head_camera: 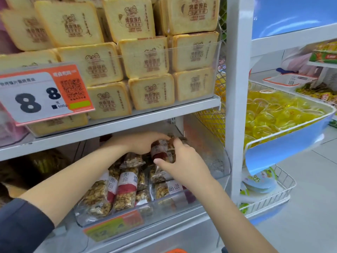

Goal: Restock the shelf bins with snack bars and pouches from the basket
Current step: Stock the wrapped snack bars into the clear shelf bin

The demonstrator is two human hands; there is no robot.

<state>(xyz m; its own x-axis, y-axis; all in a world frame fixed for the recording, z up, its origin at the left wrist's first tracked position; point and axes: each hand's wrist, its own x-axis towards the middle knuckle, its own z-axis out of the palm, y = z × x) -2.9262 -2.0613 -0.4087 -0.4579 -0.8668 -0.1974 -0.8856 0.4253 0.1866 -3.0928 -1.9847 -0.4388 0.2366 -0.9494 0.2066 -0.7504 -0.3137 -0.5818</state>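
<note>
Clear plastic bin [215, 172]: it sat on the lower shelf, under the white shelf board [127, 125], and I saw it part-filled with wrapped snack bars [125, 190].
Held bar [161, 149]: I had both hands on one wrapped nut bar above the heap, toward the back right of the bin.
Long axis of held bar: it ran roughly up and away from me, one end near the bin's back, the other toward the heap.
Left hand [144, 143]: fingers curled over the bar's upper end from the left, gripping it.
Right hand [184, 161]: thumb and fingers pinched the same bar from the right side.
Bars in the bin: most stood on end or leaned, long axes running front to back; the front ones tilted toward me.
Wrapper: clear film showing nuts and seeds, with a white and dark red band carrying Chinese characters I could not read fully.
Price tag [42, 95]: it hung from the upper shelf, showing "8 8", "元" and "500g" beside an orange panel with a QR code.
Toast-shaped packs [144, 57]: stacked in the upper bin, stamped with brown Chinese writing.
Bin's own label [113, 227]: orange and green, too blurred to read.
Yellow jelly cups [269, 114]: they filled a wire tray to the right.
</note>
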